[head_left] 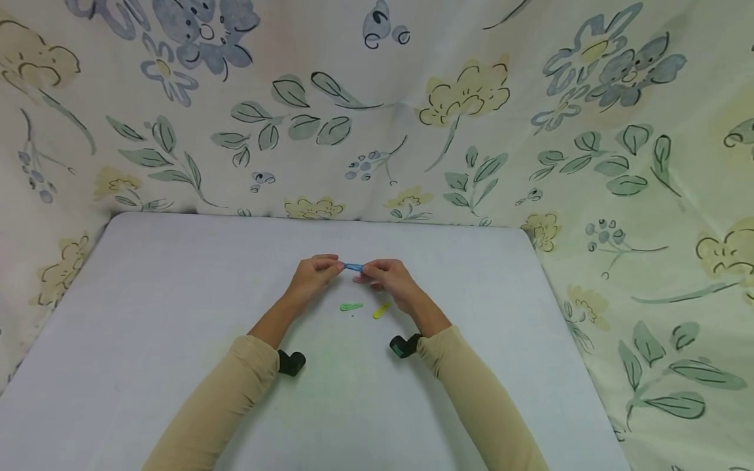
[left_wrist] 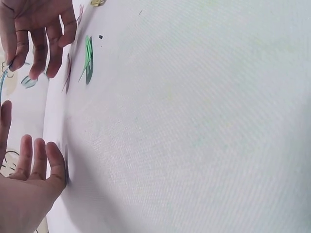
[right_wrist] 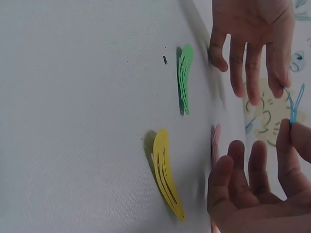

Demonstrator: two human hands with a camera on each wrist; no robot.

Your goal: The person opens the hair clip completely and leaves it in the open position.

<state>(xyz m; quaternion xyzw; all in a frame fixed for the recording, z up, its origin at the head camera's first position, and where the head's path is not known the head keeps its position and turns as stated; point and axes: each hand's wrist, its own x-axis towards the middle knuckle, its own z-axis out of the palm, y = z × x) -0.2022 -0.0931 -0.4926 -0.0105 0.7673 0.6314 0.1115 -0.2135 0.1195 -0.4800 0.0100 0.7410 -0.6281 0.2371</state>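
Observation:
A blue hair clip [head_left: 353, 267] is held in the air between both hands, its prongs spread apart in the right wrist view. My left hand [head_left: 312, 278] pinches one end between thumb and forefinger; my right hand [head_left: 393, 281] pinches the other end the same way. The remaining fingers of both hands are loosely extended. Below the hands, a green clip [head_left: 351, 307] and a yellow clip [head_left: 381, 311] lie on the white table [head_left: 177, 314]. A pink clip [right_wrist: 215, 141] lies beyond them in the right wrist view, partly hidden behind the right hand's fingers.
A tiny dark speck [right_wrist: 164, 60] lies near the green clip. Black wrist devices [head_left: 291, 363] sit at both sleeve cuffs. Flowered cloth [head_left: 377, 131] hangs behind the table's back edge and along its right side.

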